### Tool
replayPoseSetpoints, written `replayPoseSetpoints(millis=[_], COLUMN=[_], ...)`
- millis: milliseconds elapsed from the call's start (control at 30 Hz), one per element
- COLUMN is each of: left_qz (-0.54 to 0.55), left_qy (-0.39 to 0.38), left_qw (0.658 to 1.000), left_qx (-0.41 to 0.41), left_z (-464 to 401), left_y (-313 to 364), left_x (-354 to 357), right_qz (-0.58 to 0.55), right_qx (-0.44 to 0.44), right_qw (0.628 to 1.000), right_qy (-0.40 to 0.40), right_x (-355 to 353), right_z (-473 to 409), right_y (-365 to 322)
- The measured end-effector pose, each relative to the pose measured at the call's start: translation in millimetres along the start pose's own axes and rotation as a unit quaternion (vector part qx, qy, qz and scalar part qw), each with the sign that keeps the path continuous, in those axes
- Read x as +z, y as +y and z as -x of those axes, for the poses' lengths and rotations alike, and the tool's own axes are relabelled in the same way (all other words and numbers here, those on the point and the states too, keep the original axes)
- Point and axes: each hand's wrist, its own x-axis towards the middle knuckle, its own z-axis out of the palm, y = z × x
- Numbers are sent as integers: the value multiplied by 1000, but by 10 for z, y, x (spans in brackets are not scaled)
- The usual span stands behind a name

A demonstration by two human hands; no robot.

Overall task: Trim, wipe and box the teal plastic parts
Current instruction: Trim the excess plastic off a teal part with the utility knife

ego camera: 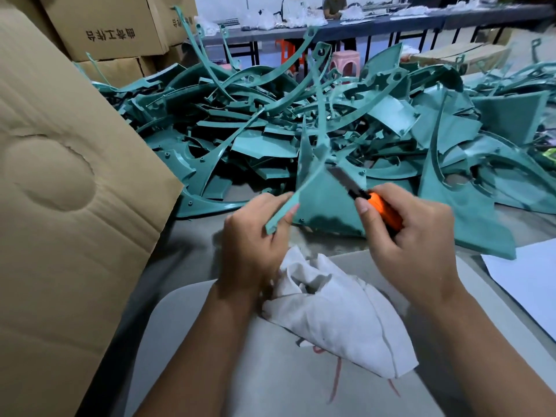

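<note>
My left hand (pixel 255 233) grips the lower end of a long teal plastic part (pixel 313 173), and a white cloth (pixel 334 308) hangs from the same hand. My right hand (pixel 412 233) holds an orange utility knife (pixel 385 210). Its blade rests against the part's edge just above my hands. Behind them a big heap of teal plastic parts (pixel 301 121) covers the table.
A large open cardboard box flap (pixel 69 182) stands close on the left, with stacked cartons (pixel 114 28) behind it. A white sheet (pixel 529 284) lies at the right edge. A grey board (pixel 270 371) sits under my forearms. People sit at a far table.
</note>
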Motion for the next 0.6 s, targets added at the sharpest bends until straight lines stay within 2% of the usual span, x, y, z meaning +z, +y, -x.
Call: replayPoseSetpoints(millis=[133,233,367,467,600], left_qz=[-58,-89,-101,-105,-108], left_qy=[12,-3,-26,-46,-60], left_qw=[998,996,994,993,992], left_qx=[30,4,-3,2,15], left_z=[-51,-28,-16,-8,-15], left_y=[-161,-177,-137,-80,-43], left_x=[-148,-161,-112,-51,-17], right_qz=[37,5,-30,-51,-51], right_qx=[70,30,-41,-52,-50], right_qw=[995,996,999,997,997], right_qy=[60,90,15,-26,-39], right_x=[-111,-99,93,162,137], right_z=[-58,-46,62,106,92], right_y=[209,125,-128,-176,-141])
